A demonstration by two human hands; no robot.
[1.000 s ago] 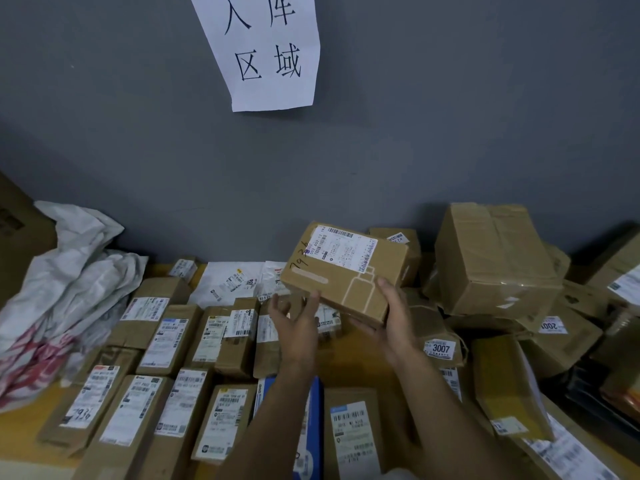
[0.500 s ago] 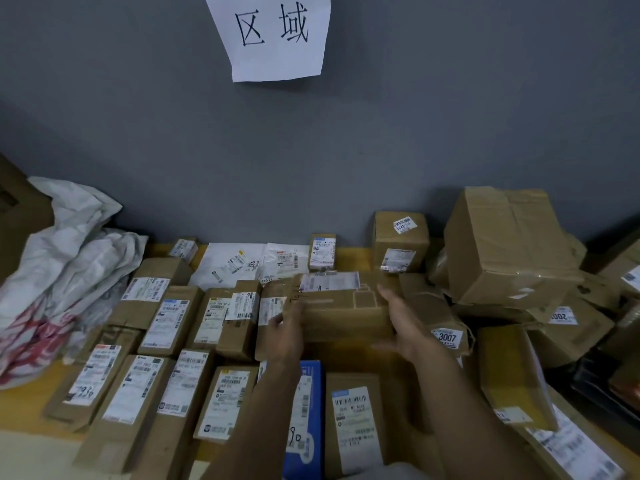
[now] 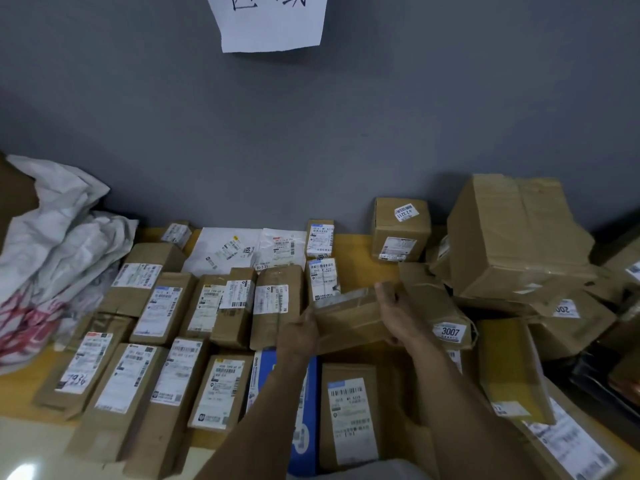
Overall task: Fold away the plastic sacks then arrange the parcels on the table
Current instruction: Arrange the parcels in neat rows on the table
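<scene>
Both hands hold a flat brown cardboard parcel low over the yellow table, just right of the upright rows of labelled parcels. My left hand grips its left end. My right hand clasps its right end. The parcel's label face is turned away. White plastic sacks with red print lie bunched at the far left.
A loose heap of brown boxes fills the right side, including one tagged 3007. A blue box and a labelled parcel lie near the front edge. White mailers rest against the grey wall, under a paper sign.
The parcel came down from chest height, was turned label-away and lowered to the table beside the rows. Both hands stayed on it. The view tilted downward.
</scene>
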